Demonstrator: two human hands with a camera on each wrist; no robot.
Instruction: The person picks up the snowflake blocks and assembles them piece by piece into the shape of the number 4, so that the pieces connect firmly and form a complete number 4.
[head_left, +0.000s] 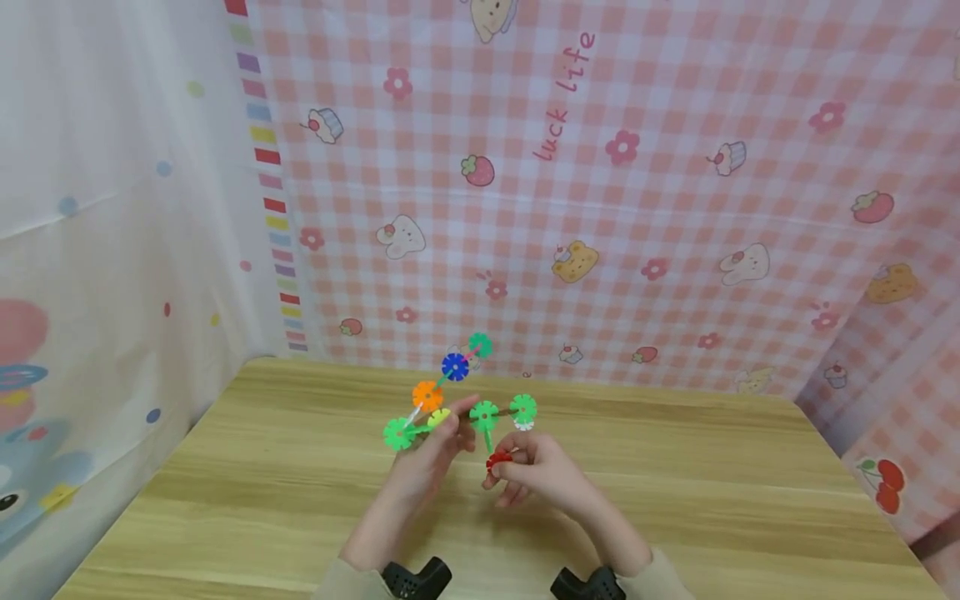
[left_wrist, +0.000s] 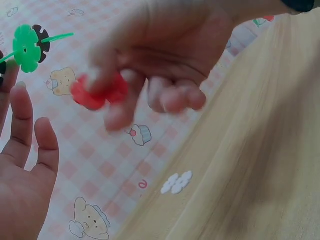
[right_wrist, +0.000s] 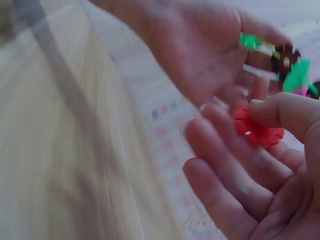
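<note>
My left hand (head_left: 435, 446) holds a chain of plastic snowflake discs, slotted together edge to edge, above the table. Orange (head_left: 427, 396), blue (head_left: 455, 367), yellow and several green discs (head_left: 484, 416) show in it, and a dark disc (right_wrist: 286, 61) appears in the right wrist view. Fingers hide part of the chain's middle. Between thumb and fingers, my right hand (head_left: 543, 468) pinches a red snowflake disc (head_left: 498, 462), close below a green disc seen edge-on. In the left wrist view, the red disc (left_wrist: 100, 92) stands apart from the chain.
Two white snowflake discs (left_wrist: 177, 182) lie on the wooden table (head_left: 675, 500), beyond my right hand. A pink checked cloth (head_left: 600, 200) hangs behind the table, and a white curtain (head_left: 135, 208) hangs at the left.
</note>
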